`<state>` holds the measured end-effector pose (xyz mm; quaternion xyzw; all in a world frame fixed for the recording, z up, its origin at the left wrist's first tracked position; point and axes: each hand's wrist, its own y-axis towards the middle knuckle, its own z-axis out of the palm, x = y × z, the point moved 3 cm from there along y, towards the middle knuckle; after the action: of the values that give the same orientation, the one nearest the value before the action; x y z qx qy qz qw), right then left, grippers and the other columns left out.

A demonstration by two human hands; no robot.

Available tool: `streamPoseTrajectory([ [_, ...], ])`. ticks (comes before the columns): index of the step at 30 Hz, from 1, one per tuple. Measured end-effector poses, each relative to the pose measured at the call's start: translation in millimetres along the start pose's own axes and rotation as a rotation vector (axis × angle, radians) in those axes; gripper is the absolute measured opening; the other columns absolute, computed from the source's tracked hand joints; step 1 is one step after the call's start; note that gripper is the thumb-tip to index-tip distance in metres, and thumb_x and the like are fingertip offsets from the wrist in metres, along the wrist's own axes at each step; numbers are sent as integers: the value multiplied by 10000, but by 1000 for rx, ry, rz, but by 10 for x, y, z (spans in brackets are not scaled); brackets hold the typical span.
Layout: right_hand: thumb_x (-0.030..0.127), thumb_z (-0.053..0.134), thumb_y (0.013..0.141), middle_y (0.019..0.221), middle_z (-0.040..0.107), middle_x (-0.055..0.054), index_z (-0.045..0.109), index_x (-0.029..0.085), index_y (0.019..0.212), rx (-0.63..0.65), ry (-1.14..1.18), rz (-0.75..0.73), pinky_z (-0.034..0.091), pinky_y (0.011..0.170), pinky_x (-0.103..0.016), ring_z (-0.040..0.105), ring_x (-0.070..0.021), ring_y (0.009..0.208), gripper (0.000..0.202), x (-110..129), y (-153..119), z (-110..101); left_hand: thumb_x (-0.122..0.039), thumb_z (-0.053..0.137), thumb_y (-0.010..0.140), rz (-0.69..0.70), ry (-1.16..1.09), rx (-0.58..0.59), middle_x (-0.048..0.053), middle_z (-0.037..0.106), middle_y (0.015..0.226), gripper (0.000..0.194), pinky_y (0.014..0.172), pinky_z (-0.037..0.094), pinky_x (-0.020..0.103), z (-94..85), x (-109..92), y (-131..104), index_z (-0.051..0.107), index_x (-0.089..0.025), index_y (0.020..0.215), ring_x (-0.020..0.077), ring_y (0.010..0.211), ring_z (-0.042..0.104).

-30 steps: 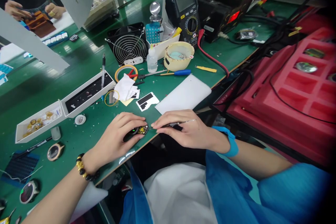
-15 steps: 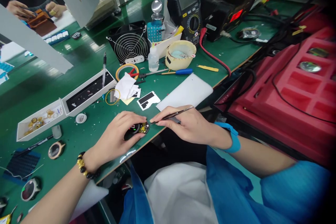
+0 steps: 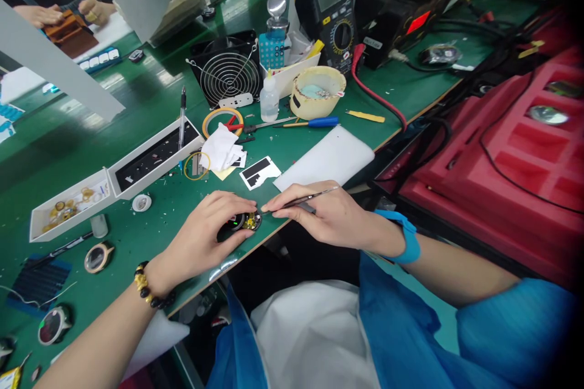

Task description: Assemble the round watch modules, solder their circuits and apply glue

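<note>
Between the thumb and fingers of my left hand (image 3: 210, 225) is a small round watch body (image 3: 249, 220), its yellow and black innards exposed and a green light showing. It sits near the table's front edge, partly covered by my fingers. My right hand (image 3: 319, 213) grips a pair of dark, thin tweezers (image 3: 303, 199). Their tip points at the right rim of the watch body; whether it touches I cannot tell. Just behind the hands lie a white card with black patches (image 3: 269, 177) and a white foam sheet (image 3: 328, 155).
Farther back stand a fan (image 3: 228, 76), a dropper bottle (image 3: 269, 100), a cream bowl (image 3: 303, 103) and a multimeter (image 3: 335, 18). White trays (image 3: 109, 185) and watch cases (image 3: 97, 257) lie to the left. Red foam (image 3: 479, 176) is at the right. Another person's hands (image 3: 93, 10) work across the table.
The view has shifted slightly. Both hands keep nearly the same pose at the watch body, with the tweezers still at its right side. Across the table, the other person's hands have moved a little.
</note>
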<state>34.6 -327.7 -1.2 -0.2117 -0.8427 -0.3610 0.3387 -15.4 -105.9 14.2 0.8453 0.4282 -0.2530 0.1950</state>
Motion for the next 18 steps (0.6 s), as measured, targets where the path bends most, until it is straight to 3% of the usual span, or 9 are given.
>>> streamPoseTrajectory([
  [18,158,609,1007,1050,794,-24,710,198,1070,10,27,11,616,831,-278,774,-176,910,125,-25,-18,18,-273,669,971,8,-4,-8,74,700,1269,318,1063,495,452,10,5,3,596,-239,1278,242,1200,605],
])
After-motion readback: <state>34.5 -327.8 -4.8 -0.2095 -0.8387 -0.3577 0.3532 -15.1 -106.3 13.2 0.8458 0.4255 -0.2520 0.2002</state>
